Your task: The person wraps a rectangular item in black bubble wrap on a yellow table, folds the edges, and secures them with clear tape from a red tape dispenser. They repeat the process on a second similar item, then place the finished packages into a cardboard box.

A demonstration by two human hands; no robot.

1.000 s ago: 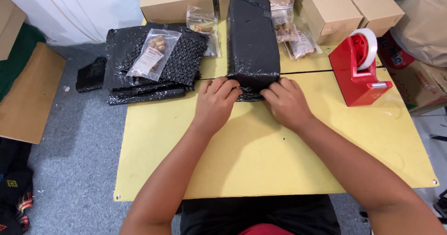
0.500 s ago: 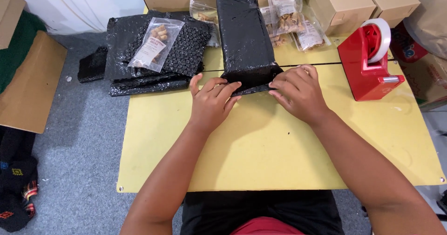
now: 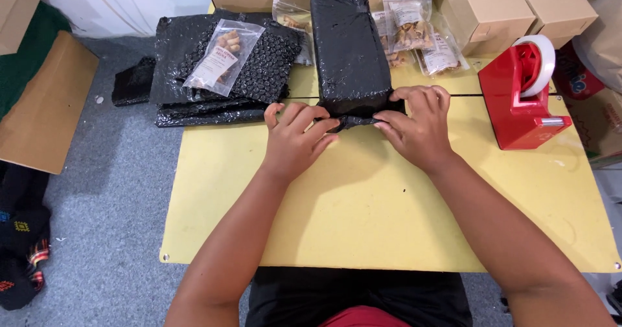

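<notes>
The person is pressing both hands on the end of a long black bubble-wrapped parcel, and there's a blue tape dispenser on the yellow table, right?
Not quite: the tape dispenser is red, not blue, as the head view shows. The rest holds: the left hand and the right hand both press on the near end of the long black bubble-wrapped parcel, and the dispenser stands on the yellow table.

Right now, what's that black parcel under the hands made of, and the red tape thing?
The black parcel looks wrapped in shiny black plastic bubble wrap: it glints and crinkles where both hands pinch its near end. The red tape dispenser looks like smooth hard plastic, holding a whitish tape roll. What's inside the parcel is hidden.
</notes>
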